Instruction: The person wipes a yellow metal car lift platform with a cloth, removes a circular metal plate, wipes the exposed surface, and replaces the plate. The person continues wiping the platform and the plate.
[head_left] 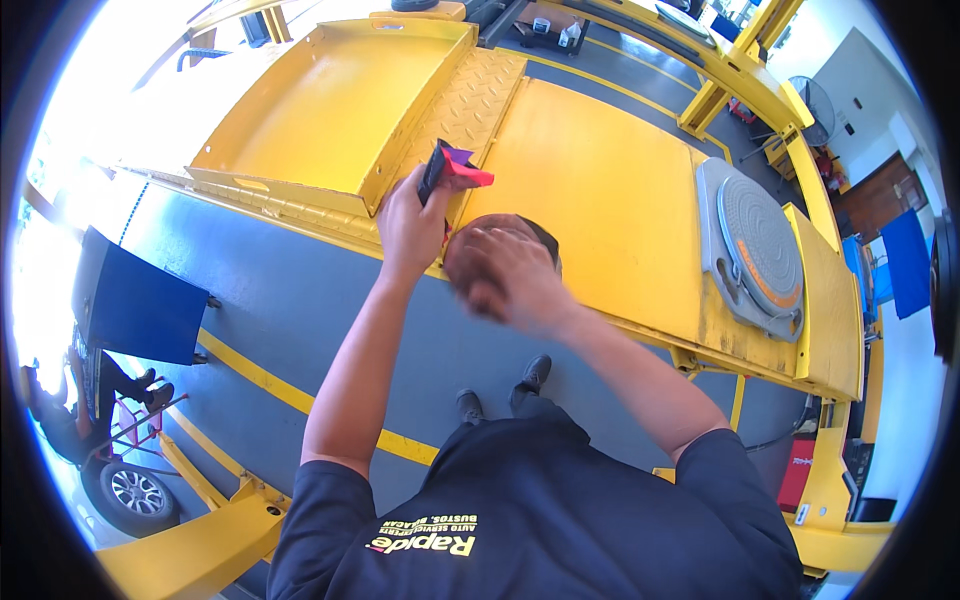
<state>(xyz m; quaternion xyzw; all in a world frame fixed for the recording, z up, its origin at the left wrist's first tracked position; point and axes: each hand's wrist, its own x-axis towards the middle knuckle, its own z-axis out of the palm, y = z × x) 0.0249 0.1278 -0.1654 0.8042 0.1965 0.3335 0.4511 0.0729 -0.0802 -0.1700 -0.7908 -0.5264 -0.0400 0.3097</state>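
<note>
My left hand [408, 225] is closed around a crumpled, cloth-like piece [460, 170] in black, red and purple, held up over the yellow platform's near edge. To its right, my right hand [515, 280] is smeared by motion, so its finger positions are unclear. It is over or against a brown, rounded thing [490, 228] with a dark right side, at the same edge. The hand covers much of that thing, and its kind cannot be made out. Beneath both hands runs the yellow platform [600, 200].
A raised-edge yellow tray [310, 100] sits on the platform's left. A grey round turntable plate [760, 245] lies at its right end. A dark blue panel on casters [145, 295] stands at left, above a car wheel [135, 495]. Another person's legs [140, 385] show there.
</note>
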